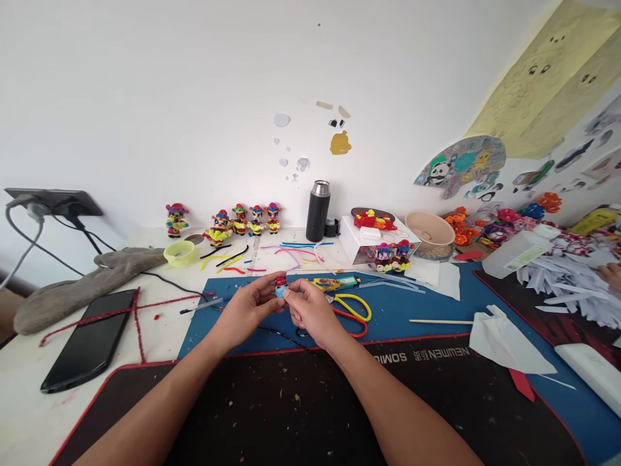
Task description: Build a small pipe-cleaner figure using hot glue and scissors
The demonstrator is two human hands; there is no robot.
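Between my two hands is a small red and light-blue piece, which looks like the pipe-cleaner figures by the wall. My left hand is closed on it from the left, with thumb and fingers curled around it. From the other side, my right hand pinches its lower blue part. The fingers hide much of the piece. Just beyond the right hand lie scissors with yellow and red handles and a yellow cutter-like tool. A dark twisted strand lies below the hands.
Several finished figures stand by the wall, left of a black flask. A white box is at the back. Left are a phone and red pipe cleaners; right are a wooden stick, tissue and a bottle.
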